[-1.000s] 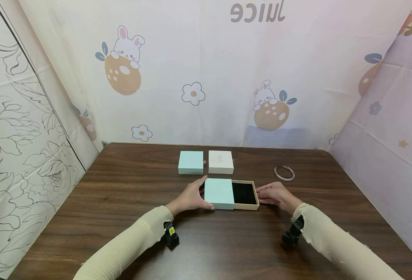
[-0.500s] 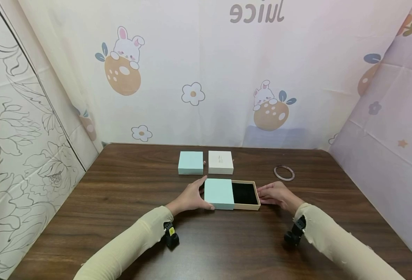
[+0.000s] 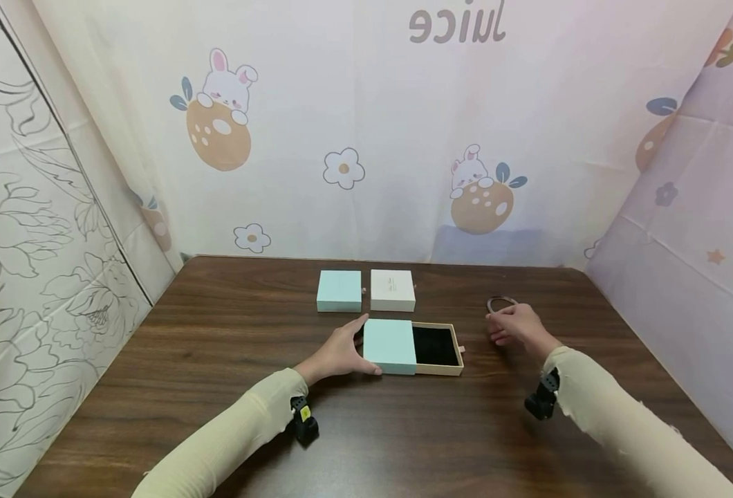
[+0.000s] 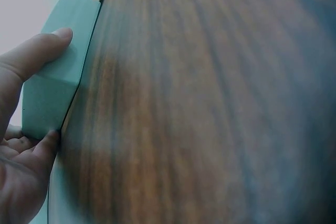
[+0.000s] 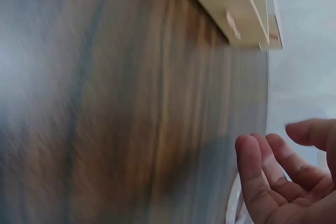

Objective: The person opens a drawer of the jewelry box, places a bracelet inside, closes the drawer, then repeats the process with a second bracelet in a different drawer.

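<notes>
A mint-green drawer box (image 3: 389, 346) lies on the table with its tan tray (image 3: 438, 369) slid partway out to the right, black lining (image 3: 435, 345) showing inside. My left hand (image 3: 337, 351) grips the box's left end, thumb along the near side (image 4: 63, 34). Off to the right, my right hand (image 3: 518, 326) is apart from the tray, its fingers loosely bent with nothing between them in the right wrist view. Just beyond its fingertips lies a thin ring-shaped bangle (image 3: 497, 301), partly hidden by the hand. A small pull tab (image 5: 233, 24) sticks out of the tray's end.
Behind the opened box stand a second mint-green box (image 3: 339, 290) and a white box (image 3: 393, 290) with small print, side by side. Both rest on the dark wooden table (image 3: 248, 311). A patterned curtain (image 3: 354, 207) hangs at the table's far edge.
My right hand has left the tray's end and moved right and away from me to the bangle, uncovering the pull tab. The tray slid slightly farther out earlier. My left hand stays put.
</notes>
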A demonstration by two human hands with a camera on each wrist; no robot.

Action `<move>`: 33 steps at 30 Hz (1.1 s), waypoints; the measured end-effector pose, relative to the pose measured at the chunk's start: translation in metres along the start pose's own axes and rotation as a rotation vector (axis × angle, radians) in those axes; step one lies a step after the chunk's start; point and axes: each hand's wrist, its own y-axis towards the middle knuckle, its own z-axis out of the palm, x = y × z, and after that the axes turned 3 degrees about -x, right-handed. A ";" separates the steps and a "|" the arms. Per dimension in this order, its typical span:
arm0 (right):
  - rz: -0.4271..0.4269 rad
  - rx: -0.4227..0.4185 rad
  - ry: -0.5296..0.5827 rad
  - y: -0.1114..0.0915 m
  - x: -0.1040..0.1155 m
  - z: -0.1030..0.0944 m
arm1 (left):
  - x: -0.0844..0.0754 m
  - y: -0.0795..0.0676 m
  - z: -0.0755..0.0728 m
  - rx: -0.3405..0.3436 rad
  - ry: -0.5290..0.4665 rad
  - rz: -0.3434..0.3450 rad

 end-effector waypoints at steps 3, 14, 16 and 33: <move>-0.006 -0.052 -0.036 0.006 -0.001 -0.007 | 0.001 -0.001 0.000 0.000 -0.002 -0.001; -0.188 -0.210 -0.386 0.034 -0.011 -0.038 | 0.002 0.000 -0.003 -0.010 -0.011 0.004; -0.185 -0.199 -0.454 0.038 -0.011 -0.043 | 0.002 -0.001 -0.004 -0.009 -0.011 0.003; -0.074 -0.111 -0.889 0.069 -0.043 -0.066 | 0.001 0.001 0.000 -0.003 0.007 -0.012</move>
